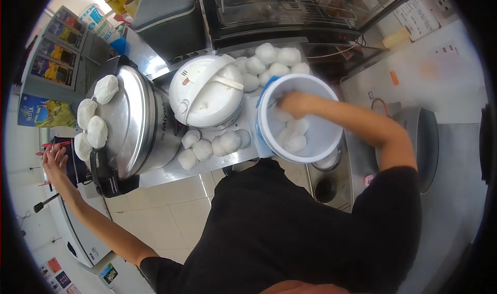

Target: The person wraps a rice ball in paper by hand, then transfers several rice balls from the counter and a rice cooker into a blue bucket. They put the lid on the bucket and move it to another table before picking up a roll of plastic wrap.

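Note:
My right hand (294, 104) reaches into a white bucket (329, 89), above several white wrapped balls (295, 143) lying at its bottom. Motion blur and the angle hide its fingers. Out at the far left, my left hand (55, 159) is beside the pressure cooker's end, its fingers apart and nothing visible in it. Four-odd white bundles, several in all, rest on the large metal pressure cooker (137, 113). More white balls (266, 53) are piled behind the bucket, and others (202, 149) lie along the counter's front edge.
A white rice cooker (204, 94) stands between the pressure cooker and the bucket. Behind are a grey lidded box (168, 19) and a glass-fronted oven (290, 9). A metal pot (422, 144) stands at the right. Cartons (54, 61) are at the left.

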Demonstrator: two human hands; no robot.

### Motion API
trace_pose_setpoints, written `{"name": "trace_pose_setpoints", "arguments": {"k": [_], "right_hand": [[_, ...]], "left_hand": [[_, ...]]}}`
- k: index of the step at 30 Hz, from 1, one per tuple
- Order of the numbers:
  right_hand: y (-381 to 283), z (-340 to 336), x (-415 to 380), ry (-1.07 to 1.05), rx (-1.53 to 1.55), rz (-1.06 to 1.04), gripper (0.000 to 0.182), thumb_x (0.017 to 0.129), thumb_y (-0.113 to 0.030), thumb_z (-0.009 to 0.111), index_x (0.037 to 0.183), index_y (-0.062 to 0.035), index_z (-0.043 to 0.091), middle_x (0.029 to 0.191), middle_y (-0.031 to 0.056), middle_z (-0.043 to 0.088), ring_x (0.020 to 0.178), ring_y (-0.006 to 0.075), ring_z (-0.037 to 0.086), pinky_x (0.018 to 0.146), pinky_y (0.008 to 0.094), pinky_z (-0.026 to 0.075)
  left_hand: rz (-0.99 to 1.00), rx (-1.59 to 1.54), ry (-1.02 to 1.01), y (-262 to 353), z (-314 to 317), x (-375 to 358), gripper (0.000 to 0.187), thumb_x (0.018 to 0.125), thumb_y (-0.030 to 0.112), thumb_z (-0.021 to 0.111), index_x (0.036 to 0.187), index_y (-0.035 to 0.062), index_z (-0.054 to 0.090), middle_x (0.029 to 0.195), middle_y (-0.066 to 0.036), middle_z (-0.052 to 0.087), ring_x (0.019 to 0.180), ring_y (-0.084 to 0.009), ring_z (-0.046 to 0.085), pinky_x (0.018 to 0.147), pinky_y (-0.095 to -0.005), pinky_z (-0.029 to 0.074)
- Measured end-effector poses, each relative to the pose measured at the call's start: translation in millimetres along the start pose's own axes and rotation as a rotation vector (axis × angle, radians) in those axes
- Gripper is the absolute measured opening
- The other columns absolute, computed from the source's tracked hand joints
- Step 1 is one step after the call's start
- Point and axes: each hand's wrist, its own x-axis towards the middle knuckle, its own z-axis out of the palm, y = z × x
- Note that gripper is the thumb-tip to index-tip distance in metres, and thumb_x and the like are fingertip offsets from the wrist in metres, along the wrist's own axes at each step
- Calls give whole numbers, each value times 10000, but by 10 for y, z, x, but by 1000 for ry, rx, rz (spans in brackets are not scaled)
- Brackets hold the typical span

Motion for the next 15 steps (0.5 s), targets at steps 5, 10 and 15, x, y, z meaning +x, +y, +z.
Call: {"name": "trace_pose_setpoints", "arguments": {"k": [5,10,15], "right_hand": [[-25,1047,372,269,-248,-346,415,924,-257,643,1329,-345,662,1483,-59,592,1401,205,507,1171,420,397],[-7,1187,540,199,-448,-298,293,877,-249,667,1157,-287,744,1344,-52,644,1371,197,518,1157,412,412],[224,1017,451,263,-255,-516,186,847,-178,702,1012,-169,787,1174,71,703,1184,313,656,1043,441,513]], "left_hand": [[293,-22,-238,937,605,-1182,459,1092,363,551,1303,-44,585,1228,-188,688,1104,-274,674,1043,-400,495],[420,-41,-676,1573,1277,-2284,262,910,179,764,1067,-21,703,973,-161,722,924,-258,691,870,-376,524],[156,100,-596,1515,1435,-2654,169,901,77,764,1044,-2,719,931,-96,736,884,-204,692,833,-325,524]]}}
